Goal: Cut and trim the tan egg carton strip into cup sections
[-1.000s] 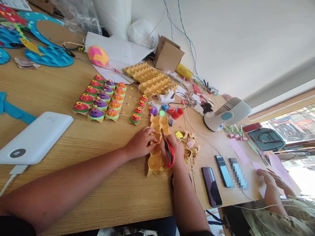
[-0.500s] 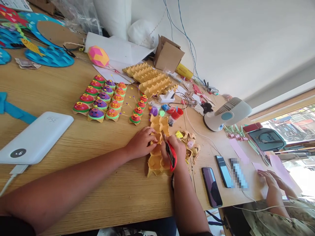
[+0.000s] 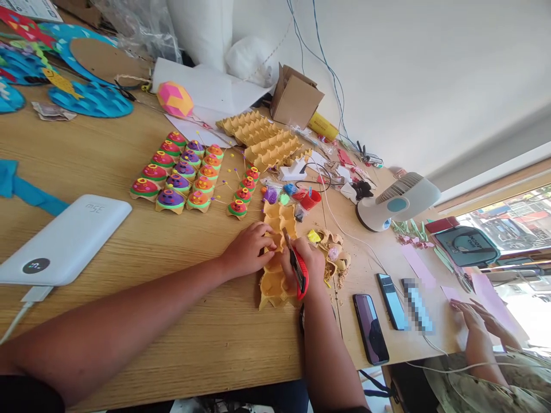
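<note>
My left hand (image 3: 248, 249) presses down on a strip of yellow egg carton (image 3: 275, 252) lying on the wooden table (image 3: 129, 241); its fingers are curled over the carton's left edge. My right hand (image 3: 306, 265) is closed round a red utility knife (image 3: 297, 268), whose blade points up into the carton near my left fingertips. Cut carton scraps (image 3: 333, 255) lie just right of my right hand.
Rows of painted carton cups (image 3: 181, 178) stand left of the carton. Whole egg trays (image 3: 262, 140), a cardboard box (image 3: 295, 97), a white fan (image 3: 398, 201), two phones (image 3: 370, 327), a white power bank (image 3: 64, 241). Another person's hands (image 3: 473, 315) rest at the right.
My right hand with the knife has shifted slightly along the carton. The view has tilted a little. The other person's hands moved slightly.
</note>
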Motion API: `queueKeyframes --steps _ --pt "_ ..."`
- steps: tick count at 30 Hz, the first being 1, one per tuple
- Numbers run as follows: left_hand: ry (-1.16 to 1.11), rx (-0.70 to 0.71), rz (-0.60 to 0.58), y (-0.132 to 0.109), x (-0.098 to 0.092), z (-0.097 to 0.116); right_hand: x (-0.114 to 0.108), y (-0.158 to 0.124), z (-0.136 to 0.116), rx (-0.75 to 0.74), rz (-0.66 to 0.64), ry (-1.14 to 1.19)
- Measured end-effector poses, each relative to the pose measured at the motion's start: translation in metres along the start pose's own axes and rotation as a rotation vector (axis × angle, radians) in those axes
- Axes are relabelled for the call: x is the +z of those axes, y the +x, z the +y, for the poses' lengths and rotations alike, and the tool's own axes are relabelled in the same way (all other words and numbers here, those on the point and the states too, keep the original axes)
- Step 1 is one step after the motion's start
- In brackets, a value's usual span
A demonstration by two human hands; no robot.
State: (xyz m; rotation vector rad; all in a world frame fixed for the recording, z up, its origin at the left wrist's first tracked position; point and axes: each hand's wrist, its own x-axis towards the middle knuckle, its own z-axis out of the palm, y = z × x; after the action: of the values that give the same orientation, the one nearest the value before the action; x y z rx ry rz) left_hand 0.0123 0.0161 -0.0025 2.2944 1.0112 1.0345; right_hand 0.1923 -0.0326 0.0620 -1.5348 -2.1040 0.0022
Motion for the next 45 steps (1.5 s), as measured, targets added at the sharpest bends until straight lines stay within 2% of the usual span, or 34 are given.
queueKeyframes --steps 3,9,16,22,30,35,39,45 --pt "-0.01 -0.002 -0.005 0.0 0.0 0.0 0.001 0.0 0.0 -0.02 -0.012 -0.013" --pt "-0.001 0.002 -0.007 0.001 -0.002 0.002 0.009 0.003 0.005 0.05 -0.015 -0.02" --pt "0.004 0.006 -0.015 0.0 -0.002 0.002 0.003 0.002 0.0 -0.063 0.006 -0.006" --pt "0.005 0.003 -0.011 0.002 -0.004 0.004 0.009 0.004 0.003 0.015 -0.078 -0.055" --pt "-0.002 -0.009 -0.013 0.0 -0.002 0.002 -0.002 0.001 -0.004 -0.05 -0.053 -0.061" --pt "-0.001 -0.008 -0.019 0.001 -0.004 0.004 0.005 0.003 -0.004 0.026 -0.097 -0.083" --pt "-0.019 -0.008 -0.007 0.002 -0.004 0.004 0.007 0.003 -0.001 0.059 -0.09 -0.074" --pt "-0.01 -0.001 -0.006 0.001 -0.002 0.001 0.002 0.0 -0.004 0.022 -0.039 -0.044"
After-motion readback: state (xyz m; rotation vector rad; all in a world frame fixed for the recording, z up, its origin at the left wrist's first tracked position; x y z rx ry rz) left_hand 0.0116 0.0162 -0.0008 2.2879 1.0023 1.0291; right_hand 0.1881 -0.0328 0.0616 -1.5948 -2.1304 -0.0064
